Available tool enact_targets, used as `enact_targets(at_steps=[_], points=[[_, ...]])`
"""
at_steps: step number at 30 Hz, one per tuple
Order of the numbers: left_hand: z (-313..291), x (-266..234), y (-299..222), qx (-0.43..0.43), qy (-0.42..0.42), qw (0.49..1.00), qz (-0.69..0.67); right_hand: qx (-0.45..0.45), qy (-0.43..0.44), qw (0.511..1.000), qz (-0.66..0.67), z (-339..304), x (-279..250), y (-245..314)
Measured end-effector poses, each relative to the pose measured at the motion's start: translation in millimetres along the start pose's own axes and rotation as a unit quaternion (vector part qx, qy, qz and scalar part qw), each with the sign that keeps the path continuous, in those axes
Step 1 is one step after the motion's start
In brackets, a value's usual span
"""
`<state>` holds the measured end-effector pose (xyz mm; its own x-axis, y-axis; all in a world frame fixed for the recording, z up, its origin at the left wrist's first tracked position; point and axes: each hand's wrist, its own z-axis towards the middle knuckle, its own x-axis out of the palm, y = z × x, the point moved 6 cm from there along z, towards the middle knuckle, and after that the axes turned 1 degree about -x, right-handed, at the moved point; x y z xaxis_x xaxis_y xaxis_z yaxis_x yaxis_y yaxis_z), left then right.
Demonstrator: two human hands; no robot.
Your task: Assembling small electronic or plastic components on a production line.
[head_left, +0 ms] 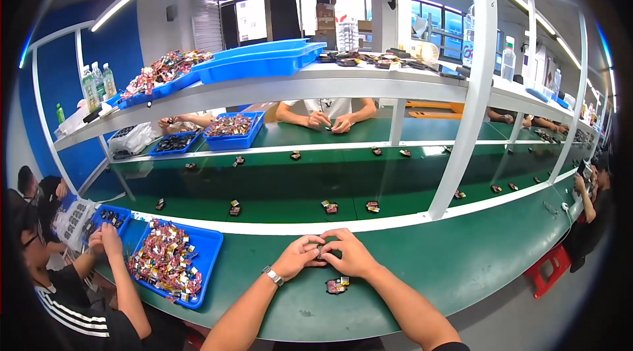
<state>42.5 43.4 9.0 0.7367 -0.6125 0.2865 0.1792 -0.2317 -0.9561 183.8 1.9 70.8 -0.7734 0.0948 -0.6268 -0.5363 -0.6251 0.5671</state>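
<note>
- Bare green tabletop (468, 258) separates a large blue tray (210, 255), at left, from the left forearm; a wider open stretch spreads right of the right forearm, with a white rail (356, 224) bounding the far side.
- The left hand (295, 260), a metal-banded watch (271, 276) at its wrist, angles inward, fingers bent and pinching a small dark part (321, 255) mostly hidden from view.
- The right hand (356, 260) meets it, thumb and fingers curved, grasping the same part just above the tabletop.
- Near a co-worker's hands (111, 237), far left, a smaller blue tray (127, 214) carries black pieces.
- The large tray holds a heap of small red, white and yellow parts (165, 258); one similar loose part (337, 285) lies just below the hands.
</note>
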Motion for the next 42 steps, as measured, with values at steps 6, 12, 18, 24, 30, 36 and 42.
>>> enact_targets(at_steps=[6, 12, 18, 24, 30, 36, 42], points=[[-1.1, 0.0, -1.3, 0.006, -0.002, 1.0, -0.019, 0.017, -0.047, 0.997, -0.05, -1.5, 6.8, 3.5], [-0.6, -2.3, 0.2, 0.007, -0.007, 0.999, -0.034, 0.007, -0.076, 0.996, -0.054, -2.5, 10.6, 3.6], [0.0, -3.8, 1.2, 0.015, -0.009, 0.999, -0.039, 0.037, -0.102, 0.994, -0.026, -5.8, 16.5, -1.9], [-0.3, -7.4, 0.9, 0.031, -0.019, 0.998, -0.048, 0.018, -0.1, 0.994, 0.037, -1.7, 15.0, 3.3], [-1.6, -5.5, -2.2, 0.038, -0.016, 0.997, -0.065, 0.026, -0.115, 0.993, -0.003, -3.6, 13.0, 1.1], [-1.9, -4.3, -3.6, 0.041, -0.013, 0.997, -0.069, 0.023, -0.116, 0.993, 0.008, -5.0, 15.4, -0.4], [-2.5, -4.7, -1.8, 0.05, -0.023, 0.996, -0.07, -0.02, -0.136, 0.991, 0.005, -2.5, 15.6, 7.9]])
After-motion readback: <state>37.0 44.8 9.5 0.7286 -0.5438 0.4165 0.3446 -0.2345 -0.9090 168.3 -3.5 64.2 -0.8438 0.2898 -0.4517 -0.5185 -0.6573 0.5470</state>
